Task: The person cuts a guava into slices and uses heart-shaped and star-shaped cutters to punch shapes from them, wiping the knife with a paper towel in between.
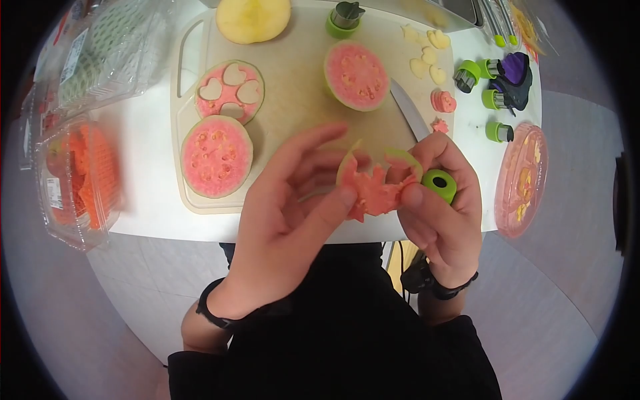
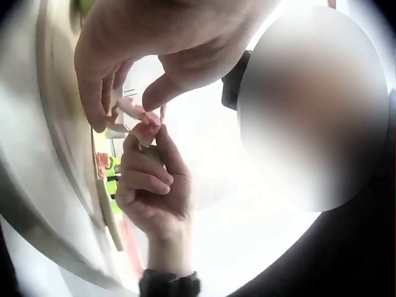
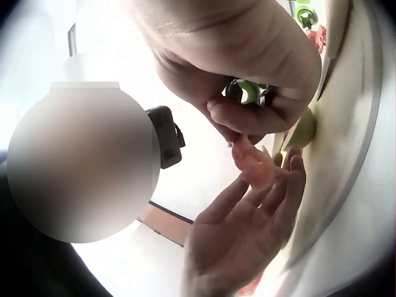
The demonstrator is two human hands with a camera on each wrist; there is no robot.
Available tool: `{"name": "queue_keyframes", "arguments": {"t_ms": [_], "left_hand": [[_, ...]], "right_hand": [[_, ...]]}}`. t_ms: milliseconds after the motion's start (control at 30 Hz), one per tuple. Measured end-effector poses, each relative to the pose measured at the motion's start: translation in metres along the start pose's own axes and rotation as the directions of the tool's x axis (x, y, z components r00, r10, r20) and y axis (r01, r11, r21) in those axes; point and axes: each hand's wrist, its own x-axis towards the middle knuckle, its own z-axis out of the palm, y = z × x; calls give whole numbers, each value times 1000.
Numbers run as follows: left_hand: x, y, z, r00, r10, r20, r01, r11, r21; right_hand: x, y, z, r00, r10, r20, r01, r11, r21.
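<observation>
Over the front edge of the cutting board, both hands hold a torn, cut-out slice of pink guava [image 1: 375,190] with a thin green rind. My left hand [image 1: 283,200] pinches its left side between thumb and fingers. On the other side, the thumb and fingers of my right hand [image 1: 453,217] pinch the slice. A green-rimmed cutter [image 1: 440,185] is tucked in that same right hand; the right wrist view shows the cutter [image 3: 249,93] within the curled fingers. In the left wrist view the slice [image 2: 147,120] hangs between both hands' fingertips.
On the cutting board [image 1: 287,113] lie guava pieces [image 1: 217,157], a holed slice [image 1: 233,72], a yellow fruit half [image 1: 253,19], a knife [image 1: 408,110] and small cut shapes [image 1: 419,67]. Several cutters [image 1: 495,100] and a pink dish [image 1: 503,207] stand right; clear plastic boxes [image 1: 77,180] left.
</observation>
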Motion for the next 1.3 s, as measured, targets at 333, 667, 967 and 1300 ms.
{"name": "queue_keyframes", "arguments": {"t_ms": [333, 667, 967, 1300], "left_hand": [[1, -1, -2, 999, -29, -44, 26, 997, -73], [2, -3, -8, 997, -60, 42, 61, 997, -37], [1, -4, -10, 997, -49, 55, 51, 998, -25], [-1, 4, -6, 995, -93, 32, 88, 989, 123]], "right_hand": [[2, -3, 8, 995, 44, -85, -63, 970, -237], [4, 2, 2, 997, -36, -75, 19, 977, -213], [5, 3, -2, 990, -70, -118, 46, 980, -196], [6, 1, -3, 985, -144, -95, 118, 964, -236]]}}
